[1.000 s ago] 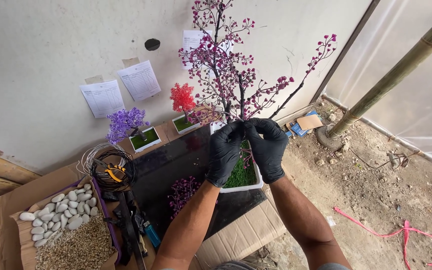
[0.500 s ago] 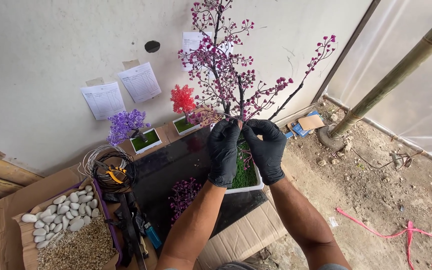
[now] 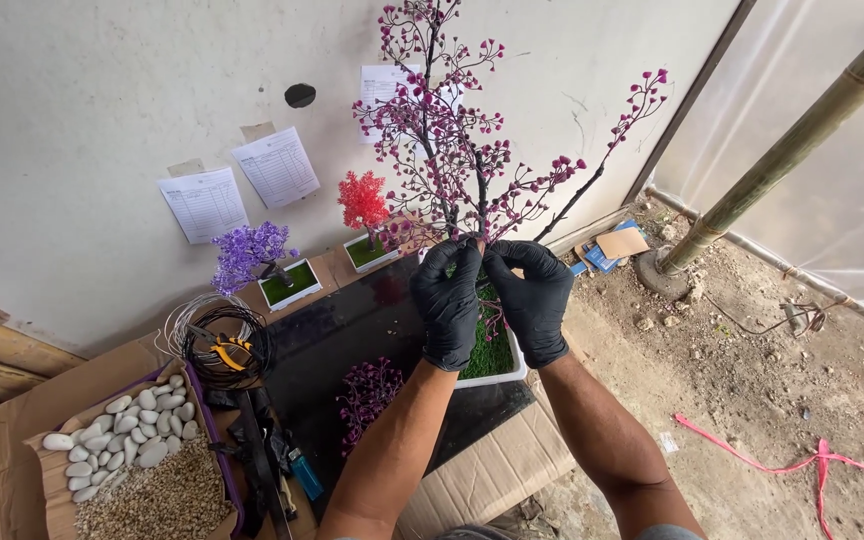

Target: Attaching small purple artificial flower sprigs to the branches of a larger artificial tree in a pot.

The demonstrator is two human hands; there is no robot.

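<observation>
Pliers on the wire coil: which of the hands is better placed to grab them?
Left, probably. The left hand is on the same side as the yellow-handled pliers on the wire coil. The right hand would have to cross over the left arm. Both hands are at the pink tree's trunk.

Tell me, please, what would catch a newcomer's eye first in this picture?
The tall magenta bead tree rises in the middle against the white wall, with the left hand and right hand, both in black gloves, meeting at its trunk above a white tray of green turf. Behind it to the left stand a small red tree and a small purple tree. At the lower left lies a box of white pebbles and gravel.
</observation>
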